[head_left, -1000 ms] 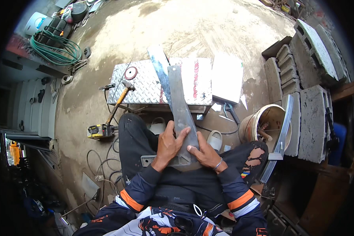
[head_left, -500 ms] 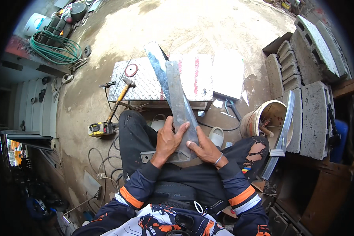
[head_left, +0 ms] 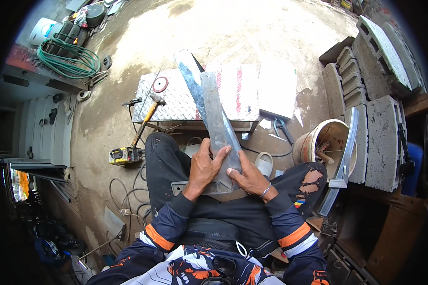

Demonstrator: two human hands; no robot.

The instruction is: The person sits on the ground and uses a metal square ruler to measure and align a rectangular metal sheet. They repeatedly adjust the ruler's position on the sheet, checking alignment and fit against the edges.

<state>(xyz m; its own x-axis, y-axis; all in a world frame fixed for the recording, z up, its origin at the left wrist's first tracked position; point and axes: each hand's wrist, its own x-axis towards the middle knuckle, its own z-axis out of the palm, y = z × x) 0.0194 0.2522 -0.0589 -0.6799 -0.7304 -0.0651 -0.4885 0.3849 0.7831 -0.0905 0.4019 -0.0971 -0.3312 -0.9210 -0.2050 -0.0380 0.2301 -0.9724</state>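
We judge this long grey flat metal strip (head_left: 215, 111) stiff, best held where our left hand (head_left: 203, 167) and right hand (head_left: 250, 177) clamp its near edges.

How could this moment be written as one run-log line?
left hand: gripping grey bar; right hand: gripping grey bar; shiny strip: crossing under bar; disc: on bench

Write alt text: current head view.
A seated person holds a flat grey metal piece overlapping a shiny metal strip, left grip and right grip near its lower end. Ahead, a red-rimmed disc lies on a metal-topped bench; a bucket and concrete blocks are at right.
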